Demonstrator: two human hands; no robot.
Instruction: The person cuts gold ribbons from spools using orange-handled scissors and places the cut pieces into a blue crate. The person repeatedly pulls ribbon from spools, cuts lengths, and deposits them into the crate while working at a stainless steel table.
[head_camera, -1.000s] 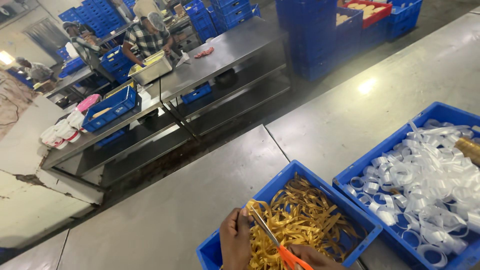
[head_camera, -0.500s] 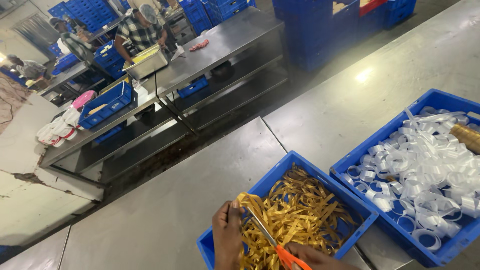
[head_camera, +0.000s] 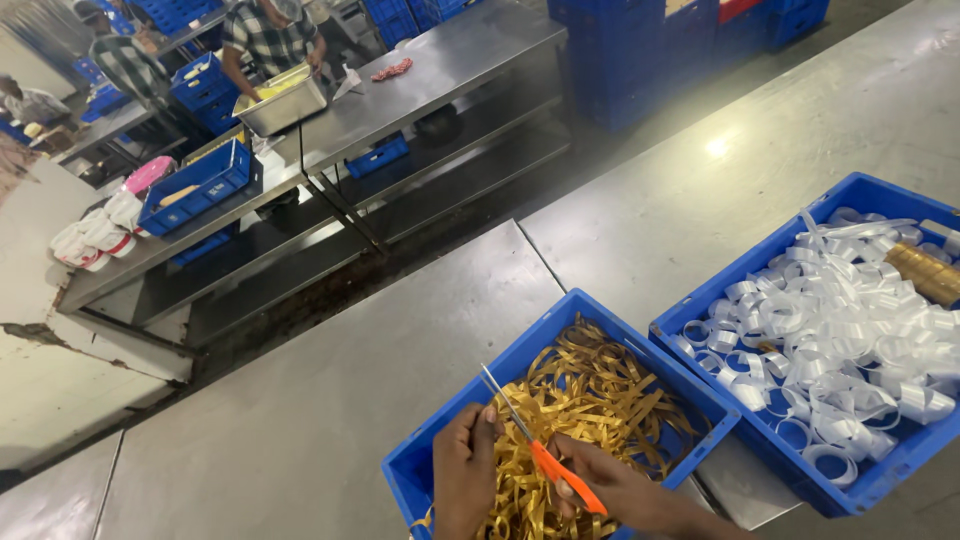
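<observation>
A blue crate (head_camera: 560, 325) at the bottom centre holds a heap of gold ribbon strips (head_camera: 600, 400). My left hand (head_camera: 465, 475) pinches a bunch of those gold strips at the crate's near left side. My right hand (head_camera: 625, 492) grips orange-handled scissors (head_camera: 545, 460), whose blades point up and left, next to my left fingers, over the ribbon.
A second blue crate (head_camera: 870, 195) on the right holds white ribbon loops (head_camera: 840, 320) and a gold roll (head_camera: 925, 272). Both stand on a steel table (head_camera: 330, 420). Across a gap, people work at another steel table (head_camera: 440, 70) with a metal tray (head_camera: 280, 100) and blue crates.
The view has shifted slightly, so the crates sit a little further left in the frame. My hands stay at the gold ribbon with the scissors; the blades now point more upright.
</observation>
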